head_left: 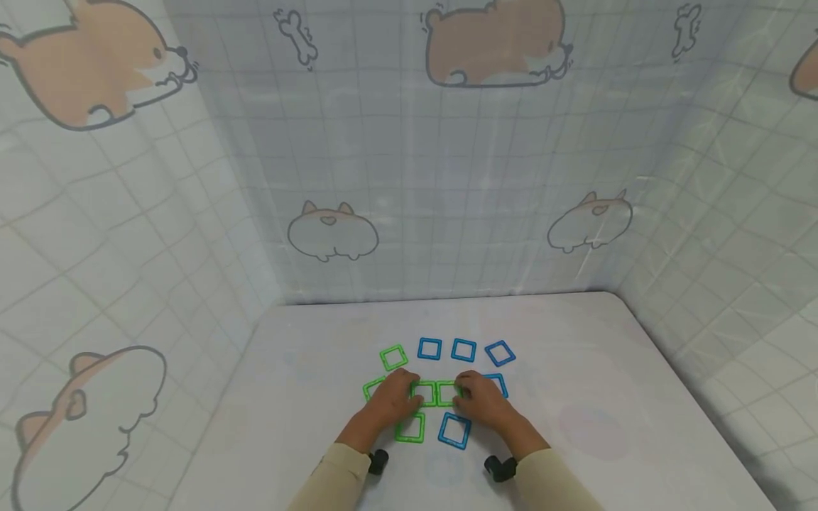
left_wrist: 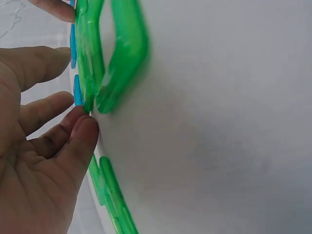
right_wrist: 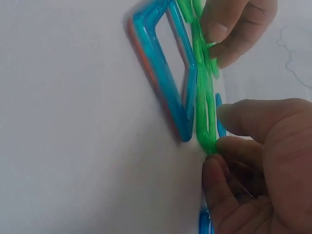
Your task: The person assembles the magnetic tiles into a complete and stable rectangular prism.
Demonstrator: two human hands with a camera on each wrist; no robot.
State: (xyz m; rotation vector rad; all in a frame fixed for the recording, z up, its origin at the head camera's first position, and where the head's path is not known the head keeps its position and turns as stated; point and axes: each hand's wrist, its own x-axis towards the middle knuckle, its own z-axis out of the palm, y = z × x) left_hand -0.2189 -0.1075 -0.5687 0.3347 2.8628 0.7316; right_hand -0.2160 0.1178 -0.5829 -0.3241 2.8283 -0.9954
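Observation:
Two green square open-frame tiles lie edge to edge on the white table: a left green tile [head_left: 424, 382] and a right green tile [head_left: 449, 405]. My left hand [head_left: 392, 399] holds the left tile by its outer edge, thumb and fingertips around the side. Opposite it, my right hand [head_left: 483, 399] grips the outer edge of the right tile. In the right wrist view, fingertips touch a corner of that green tile [right_wrist: 203, 131]. Closer to me lie a green square [head_left: 410, 440] and a blue square [head_left: 451, 444], apart from the joined pair.
Behind the hands several blue squares, such as the blue tile [head_left: 429, 358], lie spread out. A tilted green square [head_left: 397, 367] sits at back left. My left hand partly covers another green square [head_left: 366, 390]; my right partly covers a blue one [head_left: 495, 375]. Patterned sheets [head_left: 396, 156] surround the table.

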